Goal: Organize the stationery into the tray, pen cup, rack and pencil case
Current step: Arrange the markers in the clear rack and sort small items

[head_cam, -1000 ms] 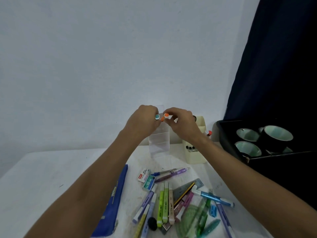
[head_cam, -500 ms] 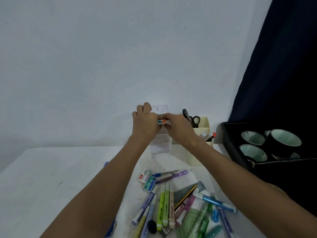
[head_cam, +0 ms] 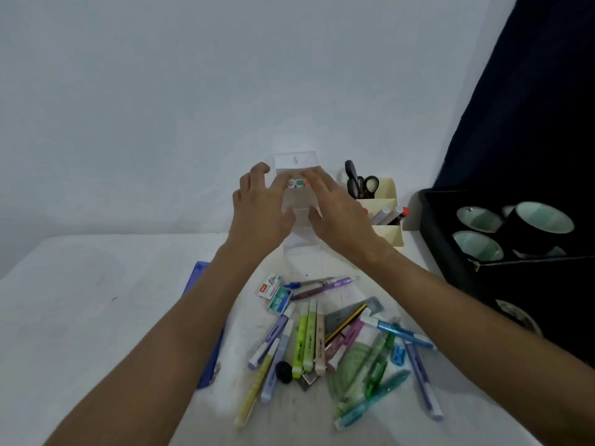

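Lodged in the top tier of the clear rack [head_cam: 299, 235]: the short markers [head_cam: 297, 182], white, teal and orange caps showing side by side. Pinched between both hands above that tier a second ago; half a second ago pressed down into it; then let go. Left hand [head_cam: 260, 207] and right hand [head_cam: 335, 210] hovered either side of the rack, fingers [head_cam: 257, 170] spread and released, grasping nothing. Possibly brushed the rack's walls with the palms, though too blurred there to say. Judged as one placement finished and both hands free for the next pick.

Rack's lower tiers looked bare through the plastic.

Just beside the rack on the right, against the wall: cream pen cup [head_cam: 391, 235], stepped in compartments. Held black-handled scissors [head_cam: 360, 183] upright in the back compartment and a few pens [head_cam: 391, 215], one red-tipped, leaning in the middle one. Front compartment showed nothing.

Nearer on the desk [head_cam: 96, 300], under the left forearm: blue pencil case [head_cam: 206, 317], lying flat and mostly hidden, contents not visible.

Left unsorted in a loose heap between the forearms: two small staple boxes [head_cam: 276, 292], a purple pen [head_cam: 325, 286], a row of highlighters [head_cam: 307, 336], a green protractor [head_cam: 354, 365], a blue pen [head_cam: 399, 331], a blue sharpener [head_cam: 399, 354] and a black round eraser [head_cam: 284, 371]. Most of the sorting therefore not yet done.

At the far right, well apart from the heap: black bin [head_cam: 431, 226] holding dark cups with pale green insides.
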`<state>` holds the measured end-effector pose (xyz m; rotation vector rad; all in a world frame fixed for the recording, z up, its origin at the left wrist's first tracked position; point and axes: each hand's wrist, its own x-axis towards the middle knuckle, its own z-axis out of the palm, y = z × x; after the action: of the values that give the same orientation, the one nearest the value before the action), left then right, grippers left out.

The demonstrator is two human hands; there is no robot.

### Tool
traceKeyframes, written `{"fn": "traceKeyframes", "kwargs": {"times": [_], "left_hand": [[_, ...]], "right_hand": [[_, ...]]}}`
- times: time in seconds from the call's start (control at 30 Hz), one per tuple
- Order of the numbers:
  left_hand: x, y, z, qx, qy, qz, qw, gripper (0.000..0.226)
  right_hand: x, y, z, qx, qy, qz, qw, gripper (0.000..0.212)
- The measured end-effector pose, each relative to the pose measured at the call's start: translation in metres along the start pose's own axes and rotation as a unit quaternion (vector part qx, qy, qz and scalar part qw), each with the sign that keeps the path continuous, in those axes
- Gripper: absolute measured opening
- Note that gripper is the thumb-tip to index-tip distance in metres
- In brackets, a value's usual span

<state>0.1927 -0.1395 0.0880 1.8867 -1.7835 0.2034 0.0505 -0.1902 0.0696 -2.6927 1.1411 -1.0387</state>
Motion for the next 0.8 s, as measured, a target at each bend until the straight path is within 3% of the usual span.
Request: {"fn": "traceKeyframes", "kwargs": {"times": [0.07, 0.13, 0.2, 0.3, 0.5, 0.8], "left_hand": [[-0.032, -0.012, -0.006, -0.047, -0.041, -0.039, 0.997, 0.048], [-0.063, -0.029, -0.011, -0.074, -0.151, -0.090, 0.982, 0.037], [-0.094, -0.045, -0.012, -0.066, -0.277, -0.124, 0.951, 0.031], [-0.130, -0.061, -0.005, -0.074, -0.384, -0.141, 0.909, 0.029], [-0.162, -0.064, 0.004, -0.113, -0.389, -0.160, 0.900, 0.034], [-0.172, -0.066, 0.006, -0.106, -0.348, -0.159, 0.918, 0.019]], "right_hand": [[-0.021, -0.012, -0.003, 0.032, -0.022, 0.017, 0.999, 0.049], [-0.042, -0.023, -0.003, 0.075, -0.130, 0.010, 0.989, 0.034], [-0.064, -0.037, 0.002, 0.094, -0.253, -0.051, 0.961, 0.020], [-0.096, -0.059, 0.013, 0.099, -0.379, -0.104, 0.914, 0.021], [-0.125, -0.076, 0.036, 0.119, -0.438, -0.136, 0.881, 0.025], [-0.137, -0.078, 0.046, 0.094, -0.409, -0.180, 0.890, 0.023]]}}
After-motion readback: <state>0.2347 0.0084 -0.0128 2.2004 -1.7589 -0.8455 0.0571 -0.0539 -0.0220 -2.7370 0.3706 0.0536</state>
